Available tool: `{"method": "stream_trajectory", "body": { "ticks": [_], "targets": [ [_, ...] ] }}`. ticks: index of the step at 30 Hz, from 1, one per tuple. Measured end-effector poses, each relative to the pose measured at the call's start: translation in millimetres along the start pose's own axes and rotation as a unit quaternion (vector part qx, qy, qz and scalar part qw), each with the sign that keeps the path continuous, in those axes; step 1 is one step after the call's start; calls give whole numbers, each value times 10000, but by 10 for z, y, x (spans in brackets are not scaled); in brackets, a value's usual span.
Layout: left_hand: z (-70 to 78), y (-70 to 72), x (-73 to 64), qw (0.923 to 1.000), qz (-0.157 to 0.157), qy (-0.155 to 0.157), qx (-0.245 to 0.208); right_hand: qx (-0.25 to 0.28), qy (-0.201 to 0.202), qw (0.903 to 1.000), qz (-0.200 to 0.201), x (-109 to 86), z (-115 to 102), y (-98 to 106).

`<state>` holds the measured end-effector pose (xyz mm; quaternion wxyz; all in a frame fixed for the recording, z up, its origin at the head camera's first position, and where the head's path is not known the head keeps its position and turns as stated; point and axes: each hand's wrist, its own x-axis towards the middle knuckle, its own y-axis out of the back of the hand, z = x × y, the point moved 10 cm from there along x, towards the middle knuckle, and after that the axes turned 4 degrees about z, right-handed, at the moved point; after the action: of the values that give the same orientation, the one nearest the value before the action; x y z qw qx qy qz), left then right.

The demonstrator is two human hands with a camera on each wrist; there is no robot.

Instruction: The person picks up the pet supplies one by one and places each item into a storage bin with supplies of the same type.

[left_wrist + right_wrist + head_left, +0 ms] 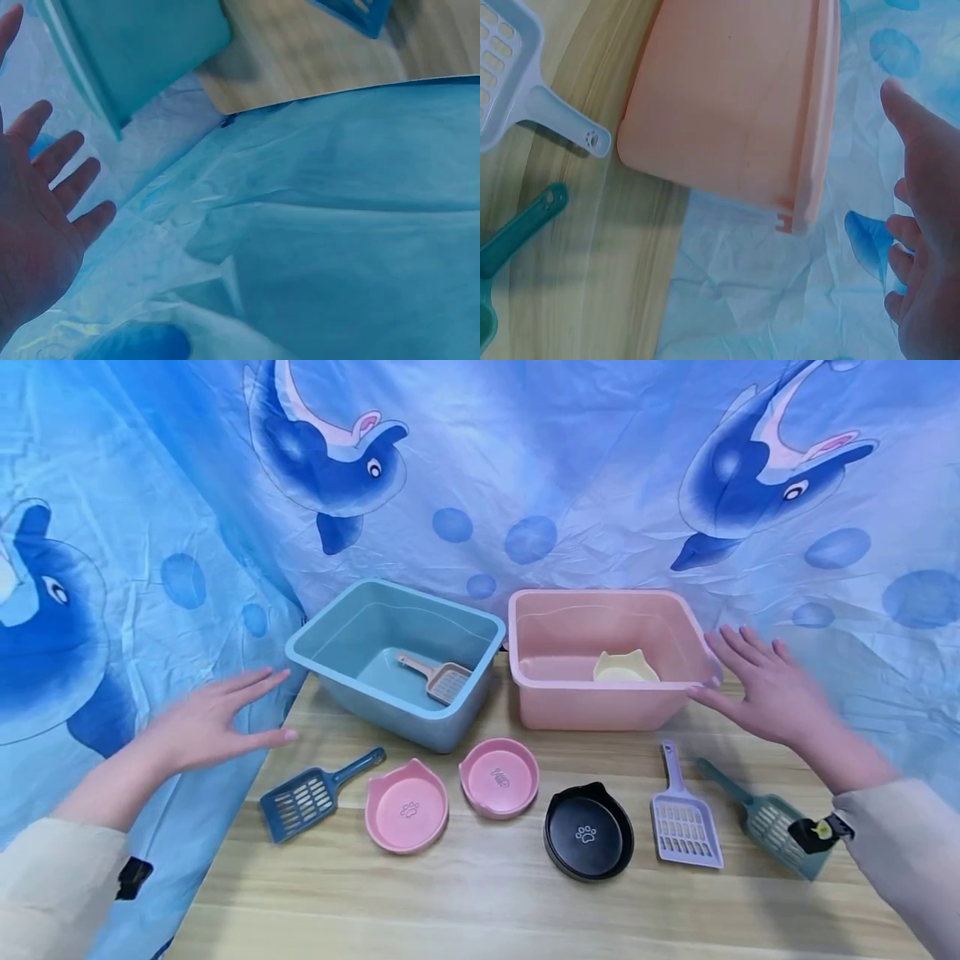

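My left hand (217, 718) hovers at the left, fingers spread and holding nothing, beside the blue litter box (471, 700). In that box lies a beige litter scoop (437, 677). At the right, my right hand (776, 693) is raised with its fingers extended, near the right end of the pink litter box (592, 706). The right wrist view shows a gap between that hand and the pink box (720, 97). A cream cat-eared bowl (625, 668) sits inside the pink box, its lower part hidden by the rim.
Along the wooden table (465, 902) lie a dark blue scoop (303, 802), a pink eared bowl (407, 810), another pink bowl (499, 778), a black bowl (588, 833), a lavender scoop (684, 818) and a green scoop (776, 827). A dolphin-print curtain (480, 468) hangs behind.
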<state>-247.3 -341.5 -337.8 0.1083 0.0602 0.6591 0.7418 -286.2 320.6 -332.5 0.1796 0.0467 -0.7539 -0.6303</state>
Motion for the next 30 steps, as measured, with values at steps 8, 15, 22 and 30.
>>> {"method": "stream_trajectory", "body": {
  "ticks": [8, 15, 22, 30],
  "targets": [
    [71, -388, 34, 9975, -7, -128, -688, 382, 234, 9990, 96, 109, -94, -111],
    [67, -712, 35, 9936, 119, -179, -1110, 545, 293, 9979, 208, 140, -143, -247],
    [51, -1003, 89, 9902, 209, -255, -1359, 674, 249, 9970, 297, 102, -108, -366],
    [76, -1290, 134, 9854, 78, -309, -1670, 826, 326, 9954, 365, 36, -150, -483]
  ]
}}
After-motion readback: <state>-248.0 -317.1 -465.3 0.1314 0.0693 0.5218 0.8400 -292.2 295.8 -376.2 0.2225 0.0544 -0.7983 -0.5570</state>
